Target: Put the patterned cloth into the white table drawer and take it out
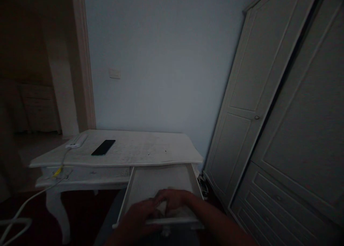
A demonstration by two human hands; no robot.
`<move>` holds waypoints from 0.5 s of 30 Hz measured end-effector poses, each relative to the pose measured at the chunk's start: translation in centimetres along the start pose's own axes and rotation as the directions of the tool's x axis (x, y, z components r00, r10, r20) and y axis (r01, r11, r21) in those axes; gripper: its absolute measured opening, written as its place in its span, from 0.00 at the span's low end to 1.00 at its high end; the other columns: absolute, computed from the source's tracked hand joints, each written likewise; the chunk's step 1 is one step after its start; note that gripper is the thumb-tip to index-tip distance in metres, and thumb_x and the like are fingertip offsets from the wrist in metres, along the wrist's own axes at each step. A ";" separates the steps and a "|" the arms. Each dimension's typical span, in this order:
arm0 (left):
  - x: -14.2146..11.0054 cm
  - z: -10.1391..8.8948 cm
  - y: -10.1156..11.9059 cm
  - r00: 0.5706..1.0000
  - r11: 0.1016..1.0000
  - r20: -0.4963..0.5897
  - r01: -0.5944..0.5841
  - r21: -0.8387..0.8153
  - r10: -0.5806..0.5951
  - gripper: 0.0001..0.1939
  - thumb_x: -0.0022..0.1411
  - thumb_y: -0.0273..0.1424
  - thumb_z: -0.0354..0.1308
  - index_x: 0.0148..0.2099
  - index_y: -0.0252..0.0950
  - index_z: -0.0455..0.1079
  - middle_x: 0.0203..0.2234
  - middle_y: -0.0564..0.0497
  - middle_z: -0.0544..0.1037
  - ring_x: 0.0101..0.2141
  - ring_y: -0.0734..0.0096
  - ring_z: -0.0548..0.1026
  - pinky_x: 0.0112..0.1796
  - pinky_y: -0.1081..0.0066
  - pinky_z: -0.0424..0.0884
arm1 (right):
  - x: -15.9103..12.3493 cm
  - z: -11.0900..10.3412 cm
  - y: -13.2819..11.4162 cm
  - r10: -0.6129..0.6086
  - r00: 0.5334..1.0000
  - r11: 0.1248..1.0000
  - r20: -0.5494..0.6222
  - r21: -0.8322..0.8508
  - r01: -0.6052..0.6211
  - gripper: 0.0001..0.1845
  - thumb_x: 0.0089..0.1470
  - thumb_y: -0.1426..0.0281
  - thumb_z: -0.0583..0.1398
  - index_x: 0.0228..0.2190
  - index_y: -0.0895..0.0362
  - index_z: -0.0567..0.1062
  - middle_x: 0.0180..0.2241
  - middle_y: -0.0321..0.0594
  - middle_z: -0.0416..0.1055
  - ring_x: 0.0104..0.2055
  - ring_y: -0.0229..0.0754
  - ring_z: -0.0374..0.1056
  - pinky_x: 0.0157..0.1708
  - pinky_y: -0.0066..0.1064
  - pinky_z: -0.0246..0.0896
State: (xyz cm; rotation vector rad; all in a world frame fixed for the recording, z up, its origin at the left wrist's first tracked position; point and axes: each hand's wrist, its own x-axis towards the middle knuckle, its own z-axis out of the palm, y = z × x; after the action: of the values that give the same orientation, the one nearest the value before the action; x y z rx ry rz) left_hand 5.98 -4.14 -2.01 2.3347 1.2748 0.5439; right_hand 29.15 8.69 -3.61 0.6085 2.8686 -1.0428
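A white desk (150, 149) stands against the pale wall, and its right drawer (158, 181) is pulled out toward me. Both my hands meet at the drawer's front edge in dim light. My left hand (139, 219) is curled over the front rail. My right hand (174, 199) reaches in from the right with bent fingers just inside the drawer, touching the left fingertips. Whatever lies between the fingers is too dark to make out. The rest of the drawer's floor looks bare.
A black phone (103, 147) and a white power strip (76, 141) lie on the desk's left part, and a white cable (32, 199) hangs to the floor. A tall white wardrobe (268, 113) fills the right side. A doorway (34, 77) opens at left.
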 end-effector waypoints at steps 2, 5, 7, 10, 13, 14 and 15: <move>0.0 0.0 0.1 1.000 1.000 -0.004 -0.001 0.024 0.001 0.11 0.60 0.42 0.70 0.40 0.43 0.76 0.40 0.56 0.82 0.41 0.65 0.78 0.41 0.71 0.64 | -2.7 -1.9 0.6 0.079 0.996 0.996 -0.032 0.041 -0.078 0.31 0.46 0.74 0.70 0.54 0.53 0.81 0.56 0.41 0.77 0.58 0.49 0.72 0.59 0.34 0.61; 0.0 0.2 -0.1 1.000 0.998 -0.009 0.005 0.070 -0.004 0.15 0.61 0.47 0.68 0.39 0.41 0.75 0.38 0.54 0.81 0.40 0.65 0.77 0.39 0.71 0.63 | -5.0 -4.2 1.5 0.355 0.880 0.932 -0.317 0.051 -0.358 0.32 0.45 0.75 0.69 0.54 0.52 0.81 0.56 0.43 0.76 0.60 0.52 0.70 0.60 0.37 0.61; 0.1 0.5 -0.4 1.000 0.996 -0.002 -0.005 0.087 0.005 0.16 0.61 0.47 0.68 0.39 0.41 0.74 0.38 0.53 0.81 0.39 0.65 0.77 0.39 0.70 0.63 | -4.6 -4.6 1.8 0.484 0.724 0.853 -0.492 0.081 -0.515 0.36 0.49 0.75 0.65 0.61 0.50 0.76 0.62 0.46 0.71 0.64 0.56 0.65 0.62 0.43 0.58; 0.2 0.7 -0.5 1.000 0.993 -0.007 -0.027 0.111 0.028 0.15 0.61 0.45 0.69 0.39 0.41 0.74 0.37 0.53 0.81 0.39 0.64 0.77 0.39 0.69 0.64 | -1.1 -4.0 1.7 0.583 0.565 0.754 -0.584 0.129 -0.644 0.42 0.53 0.75 0.59 0.68 0.48 0.64 0.68 0.53 0.61 0.67 0.65 0.58 0.61 0.59 0.56; 0.2 0.6 -0.3 0.999 0.989 -0.004 -0.051 0.138 0.052 0.14 0.63 0.45 0.67 0.39 0.41 0.75 0.37 0.52 0.81 0.39 0.63 0.78 0.39 0.69 0.65 | 4.6 -2.4 0.3 0.609 0.529 0.719 -0.591 0.131 -0.682 0.44 0.53 0.75 0.59 0.69 0.46 0.61 0.68 0.56 0.58 0.67 0.71 0.55 0.58 0.67 0.53; 0.2 0.6 -0.2 0.998 0.988 -0.004 -0.057 0.143 0.058 0.13 0.63 0.45 0.67 0.39 0.41 0.75 0.37 0.52 0.81 0.39 0.63 0.78 0.39 0.69 0.65 | 6.5 -1.7 -0.4 0.595 0.556 0.735 -0.581 0.114 -0.668 0.44 0.52 0.74 0.60 0.69 0.44 0.60 0.67 0.55 0.58 0.67 0.71 0.55 0.59 0.67 0.51; 0.2 0.5 -0.1 0.998 0.988 -0.006 -0.056 0.144 0.058 0.13 0.63 0.45 0.67 0.39 0.41 0.75 0.37 0.52 0.81 0.39 0.63 0.78 0.39 0.69 0.65 | 8.4 -1.1 -1.1 0.574 0.594 0.759 -0.565 0.093 -0.644 0.45 0.52 0.72 0.62 0.69 0.42 0.60 0.67 0.54 0.59 0.68 0.70 0.55 0.60 0.67 0.50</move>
State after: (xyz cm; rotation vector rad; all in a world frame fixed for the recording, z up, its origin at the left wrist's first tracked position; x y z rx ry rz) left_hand 6.27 -3.95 -2.47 2.4967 1.2946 0.4975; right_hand 21.12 11.51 -3.41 2.0153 2.6738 -0.6192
